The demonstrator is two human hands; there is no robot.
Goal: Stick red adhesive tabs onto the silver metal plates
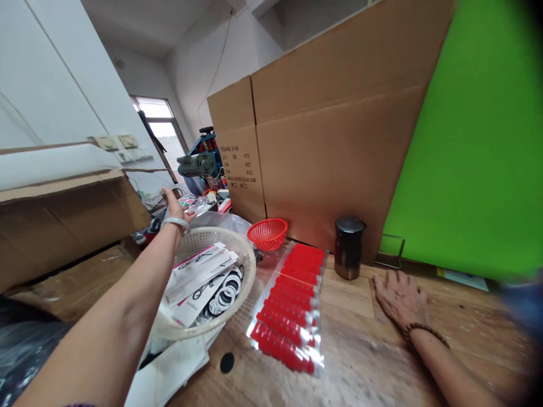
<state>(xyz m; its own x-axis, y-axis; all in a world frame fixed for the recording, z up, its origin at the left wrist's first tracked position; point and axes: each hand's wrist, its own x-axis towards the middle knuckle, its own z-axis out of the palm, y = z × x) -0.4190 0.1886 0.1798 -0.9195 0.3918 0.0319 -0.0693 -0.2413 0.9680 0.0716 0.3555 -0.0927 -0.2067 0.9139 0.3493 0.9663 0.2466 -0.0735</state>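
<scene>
My left hand (175,208) reaches out over the far rim of a white plastic basket (248,282), fingers apart and nothing visible in it. Inside the basket lie printed white cards (199,282) and several black-and-white rings (226,295). My right hand (402,295) rests palm down on the wooden table (360,350), its fingers spread. Just left of it stands a dark cup with a lid (348,249). Overlapping clear plastic sleeves with red pieces (292,305) lie between the basket and the cup.
Behind the sleeves is a small red basket (268,234). A tall cardboard sheet (331,147) and a bright green panel (475,141) wall off the back. A cardboard box (63,209) is at left; a machine with a motor (201,161) stands farther back. A black disc (227,362) lies in front.
</scene>
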